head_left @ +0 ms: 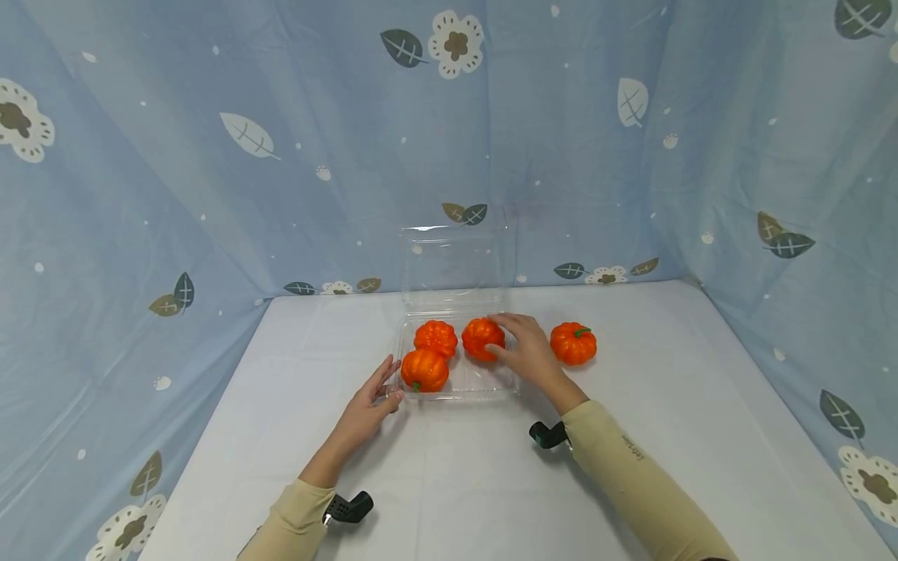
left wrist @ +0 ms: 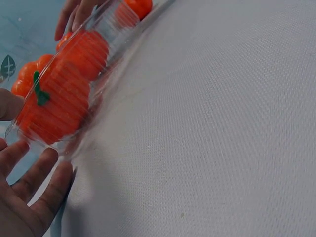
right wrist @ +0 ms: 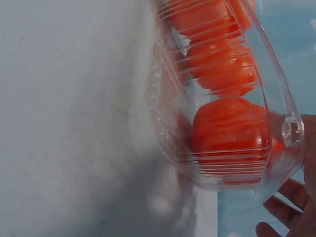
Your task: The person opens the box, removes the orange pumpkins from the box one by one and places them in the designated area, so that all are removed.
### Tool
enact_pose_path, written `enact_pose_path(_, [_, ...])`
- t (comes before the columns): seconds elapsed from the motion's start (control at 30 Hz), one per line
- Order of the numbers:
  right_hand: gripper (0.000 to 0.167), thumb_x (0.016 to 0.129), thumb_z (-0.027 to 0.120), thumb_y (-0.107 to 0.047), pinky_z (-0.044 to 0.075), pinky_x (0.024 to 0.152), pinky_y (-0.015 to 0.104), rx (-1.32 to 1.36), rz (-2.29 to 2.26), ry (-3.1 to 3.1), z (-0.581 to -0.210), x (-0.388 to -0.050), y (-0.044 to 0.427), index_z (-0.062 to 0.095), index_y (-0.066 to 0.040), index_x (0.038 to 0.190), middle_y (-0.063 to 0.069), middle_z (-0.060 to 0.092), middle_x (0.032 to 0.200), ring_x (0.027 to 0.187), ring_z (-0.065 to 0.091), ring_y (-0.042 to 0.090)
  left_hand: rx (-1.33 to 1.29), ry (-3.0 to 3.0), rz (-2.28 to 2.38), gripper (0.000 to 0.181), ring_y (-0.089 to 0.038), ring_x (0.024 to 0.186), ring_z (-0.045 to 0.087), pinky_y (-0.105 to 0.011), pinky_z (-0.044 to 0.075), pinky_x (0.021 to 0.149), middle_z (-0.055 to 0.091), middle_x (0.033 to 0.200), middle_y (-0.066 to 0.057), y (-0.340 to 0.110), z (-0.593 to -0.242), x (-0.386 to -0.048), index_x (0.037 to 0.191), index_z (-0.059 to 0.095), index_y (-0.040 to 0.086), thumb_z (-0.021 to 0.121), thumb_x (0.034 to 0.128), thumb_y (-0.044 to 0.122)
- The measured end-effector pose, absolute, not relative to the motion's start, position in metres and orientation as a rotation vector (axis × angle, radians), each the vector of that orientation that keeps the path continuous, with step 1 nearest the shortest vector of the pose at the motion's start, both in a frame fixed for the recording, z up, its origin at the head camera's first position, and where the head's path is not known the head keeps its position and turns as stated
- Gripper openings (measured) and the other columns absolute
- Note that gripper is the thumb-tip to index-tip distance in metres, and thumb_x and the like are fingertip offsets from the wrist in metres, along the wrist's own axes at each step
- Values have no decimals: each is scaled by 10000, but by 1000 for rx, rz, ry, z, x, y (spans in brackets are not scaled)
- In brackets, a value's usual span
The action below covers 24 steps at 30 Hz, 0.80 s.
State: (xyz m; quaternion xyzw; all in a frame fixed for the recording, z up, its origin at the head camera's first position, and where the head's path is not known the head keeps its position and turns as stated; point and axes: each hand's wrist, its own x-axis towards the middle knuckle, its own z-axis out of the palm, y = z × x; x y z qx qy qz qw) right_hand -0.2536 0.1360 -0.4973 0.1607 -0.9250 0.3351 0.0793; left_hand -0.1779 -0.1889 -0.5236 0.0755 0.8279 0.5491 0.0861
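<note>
A clear plastic clamshell box lies on the table with its lid raised at the back. Inside, on the left, are two small orange toy pumpkins: a front one showing a green stem and a back one. My right hand reaches over the box's right wall and holds a third pumpkin between thumb and fingers, at the back right of the box. At the front left corner, my left hand touches the box wall, its fingers spread and extended.
Another orange pumpkin with a green stem sits on the white table, right of the box. Blue patterned cloth hangs behind and at both sides. A black wrist device shows below each hand.
</note>
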Motion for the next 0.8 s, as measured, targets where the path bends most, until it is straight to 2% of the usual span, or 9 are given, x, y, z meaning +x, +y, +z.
enact_pose_path(0.27, [551,886,815,-212,374,1131,567,492,947,-2787,-500,-252,135,623,-179,1402,71,612,1411,1367,480,320,239,2483,1638,747,-287,1268,566,-291,540,922,355,1632,-60,-188,-525,-178,1638,210,143,630,1022,185])
enact_pose_path(0.4, [530,862,829,-143,286,1178,583,594,934,-2767,-498,-248,137,650,-169,1360,67,633,1386,1351,508,311,258,2469,1660,739,-293,1256,568,-267,536,899,350,1633,-72,-188,-524,-177,1635,222,136,633,1022,188])
enact_pose_path(0.53, [497,861,833,-156,165,1205,622,687,932,-2733,-497,-244,138,673,-178,1332,48,663,1345,1328,539,297,254,2470,1654,732,-304,1273,563,-268,540,898,345,1636,-66,-188,-525,-177,1635,223,142,627,1026,180])
enact_pose_path(0.67, [372,878,820,-220,126,1211,626,728,974,-2696,-495,-238,139,720,-182,1233,30,702,1275,1275,586,275,236,2485,1632,734,-293,1283,563,-282,545,915,345,1637,-48,-188,-524,-177,1639,209,153,619,1031,183])
enact_pose_path(0.8, [177,879,812,-230,135,1225,585,729,1029,-2669,-494,-233,138,737,-178,1031,24,734,1174,1203,633,250,224,2491,1620,737,-280,1280,566,-270,537,919,348,1637,-15,-188,-524,-177,1641,206,168,619,1031,178])
